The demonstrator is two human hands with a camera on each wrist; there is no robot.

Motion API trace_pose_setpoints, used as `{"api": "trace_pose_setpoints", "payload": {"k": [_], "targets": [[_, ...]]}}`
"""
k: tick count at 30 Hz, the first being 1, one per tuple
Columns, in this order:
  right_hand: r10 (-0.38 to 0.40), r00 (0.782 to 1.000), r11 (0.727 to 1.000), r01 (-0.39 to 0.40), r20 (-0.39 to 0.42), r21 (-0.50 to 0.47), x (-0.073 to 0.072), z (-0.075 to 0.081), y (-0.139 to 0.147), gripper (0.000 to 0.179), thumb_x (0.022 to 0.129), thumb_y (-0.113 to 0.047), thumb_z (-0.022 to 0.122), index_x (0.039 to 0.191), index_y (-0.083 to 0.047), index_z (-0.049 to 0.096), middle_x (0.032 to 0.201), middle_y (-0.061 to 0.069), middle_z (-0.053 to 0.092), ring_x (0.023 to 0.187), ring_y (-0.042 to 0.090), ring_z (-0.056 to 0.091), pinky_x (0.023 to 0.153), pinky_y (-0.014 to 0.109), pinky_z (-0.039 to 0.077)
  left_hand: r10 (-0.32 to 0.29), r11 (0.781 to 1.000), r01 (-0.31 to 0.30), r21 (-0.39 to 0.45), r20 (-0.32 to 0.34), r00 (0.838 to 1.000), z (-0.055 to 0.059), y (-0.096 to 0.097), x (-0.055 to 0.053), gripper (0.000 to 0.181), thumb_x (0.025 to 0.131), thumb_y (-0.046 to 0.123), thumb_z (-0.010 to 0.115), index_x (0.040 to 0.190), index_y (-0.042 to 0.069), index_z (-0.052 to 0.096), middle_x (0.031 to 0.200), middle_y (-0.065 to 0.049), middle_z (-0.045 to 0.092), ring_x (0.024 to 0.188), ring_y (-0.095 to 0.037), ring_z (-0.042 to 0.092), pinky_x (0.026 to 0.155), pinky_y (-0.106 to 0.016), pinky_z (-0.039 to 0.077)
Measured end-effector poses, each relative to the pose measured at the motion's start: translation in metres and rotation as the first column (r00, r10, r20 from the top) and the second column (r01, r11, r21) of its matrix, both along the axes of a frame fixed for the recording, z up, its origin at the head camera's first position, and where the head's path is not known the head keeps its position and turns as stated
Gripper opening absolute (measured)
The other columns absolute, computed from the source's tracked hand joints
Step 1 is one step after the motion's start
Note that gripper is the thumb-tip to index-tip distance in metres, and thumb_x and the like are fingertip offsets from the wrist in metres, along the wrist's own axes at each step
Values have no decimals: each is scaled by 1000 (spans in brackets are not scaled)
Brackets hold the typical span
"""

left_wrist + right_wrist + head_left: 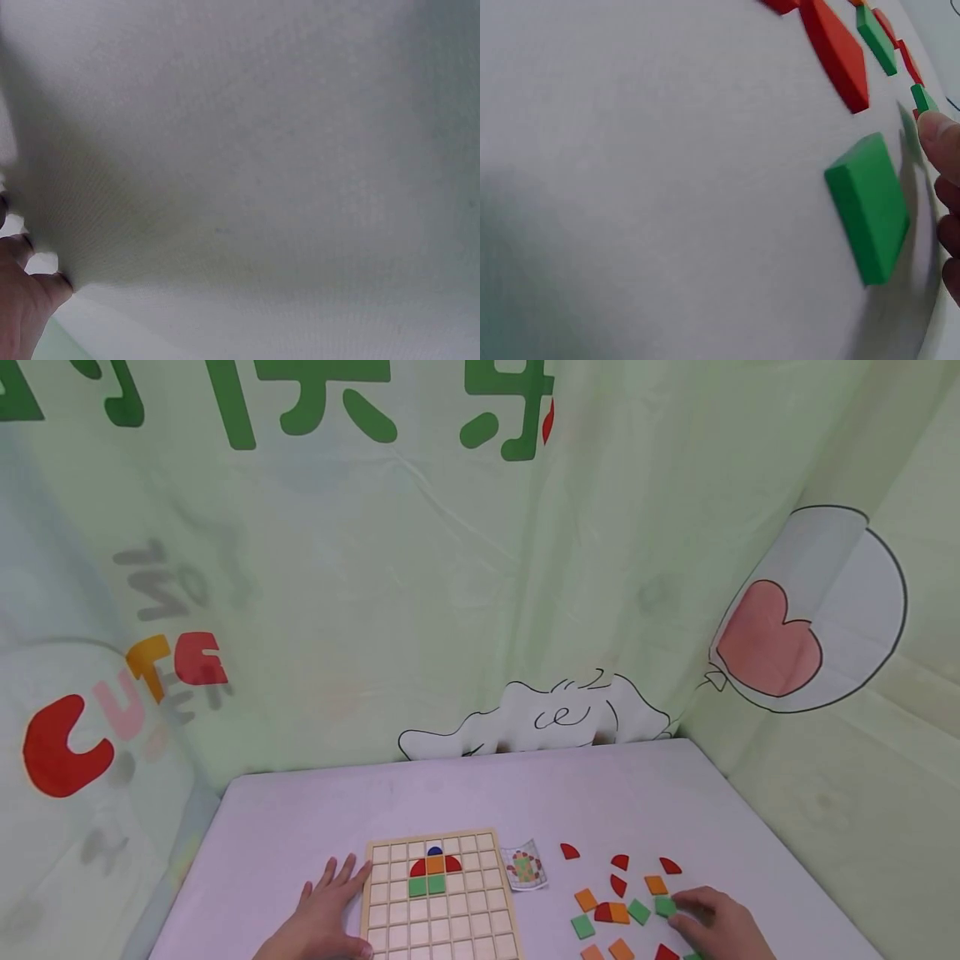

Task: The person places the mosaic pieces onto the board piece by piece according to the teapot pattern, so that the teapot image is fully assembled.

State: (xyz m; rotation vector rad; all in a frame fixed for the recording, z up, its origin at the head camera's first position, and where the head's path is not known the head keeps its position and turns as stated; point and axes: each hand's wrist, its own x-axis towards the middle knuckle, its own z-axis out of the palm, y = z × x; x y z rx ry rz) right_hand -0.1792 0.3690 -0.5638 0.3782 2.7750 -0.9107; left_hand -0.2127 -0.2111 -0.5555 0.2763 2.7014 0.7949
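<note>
Showing only overhead: board (438,893), both hands (322,914).

We seem to be in a children's play corner or a small staged booth rather than a lived-in room. Pale green printed cloth (465,593) hangs as walls on all sides, showing large green characters, the coloured word "CUTE" (120,710), a cartoon animal (555,718) and a heart balloon (802,618). In front of us stands a white table (465,793) bearing a wooden grid board (438,893), a small pattern card (525,866) and scattered coloured wooden tiles (626,902).
</note>
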Motion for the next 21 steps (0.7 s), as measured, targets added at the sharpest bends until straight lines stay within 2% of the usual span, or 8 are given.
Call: {"api": "trace_pose_setpoints", "payload": {"k": [5,8,14,21], "targets": [[-29,1000,999,29,9,-40,-1,9,-9,60,83,-39,84,124,1,67,118,17,70,104,33,63,86,49,60,2,1000,-2,5,3,1000,-2,-1,0,128,51,52,96,156,7,39,165,-29,26,152,-58,11,111,-84,9],[-1,999,999,-1,-38,-37,-3,19,-21,53,83,-32,84,121,2,69,115,17,72,105,35,64,87,49,61,8,1000,-8,-12,11,1000,-1,0,0,128,52,52,96,157,8,38,166,-28,25,153,-57,10,112,-83,10],[41,988,997,-50,-148,-56,-9,30,-46,39,84,-18,83,116,2,72,106,11,76,96,23,68,81,38,63,7,1000,-7,-18,0,1000,1,1,1,127,52,51,97,157,8,39,165,-28,26,153,-57,12,111,-83,11],[31,985,990,-54,-171,-130,-17,46,-81,31,84,-14,83,110,-2,76,101,5,77,93,19,70,81,35,62,-12,1000,12,1,-5,1000,0,-1,1,130,51,56,95,157,6,38,165,-30,25,152,-59,12,110,-85,9]]}}
